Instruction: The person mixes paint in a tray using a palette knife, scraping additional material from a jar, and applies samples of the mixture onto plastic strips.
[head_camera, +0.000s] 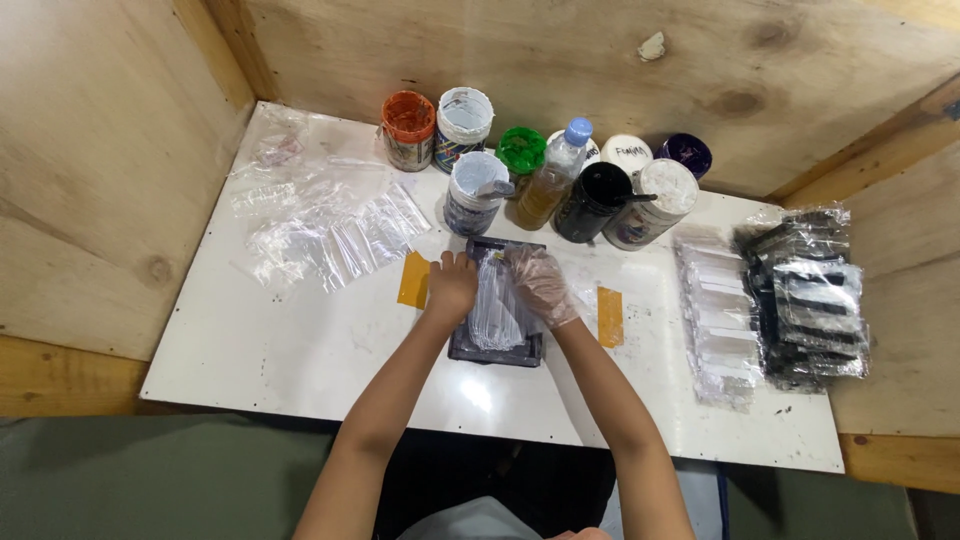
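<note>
Centre of frame: left hand (453, 283), bare, fingers curled and pressed down on the left edge of a clear plastic bag (493, 310) lying on a dark tray (497, 352) – right hand (541, 285), in a thin clear glove, fingers bent on the bag's top-right corner. Paint jars (470, 190) in a row just above; loose clear bags (330, 225) upper left; packed stacks (770, 300) at right on the white table (300, 360).

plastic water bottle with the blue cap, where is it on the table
In the head view the plastic bottle stands in the row of paint jars at the back of the white table, between the green-lidded jar and the black jar.
</note>
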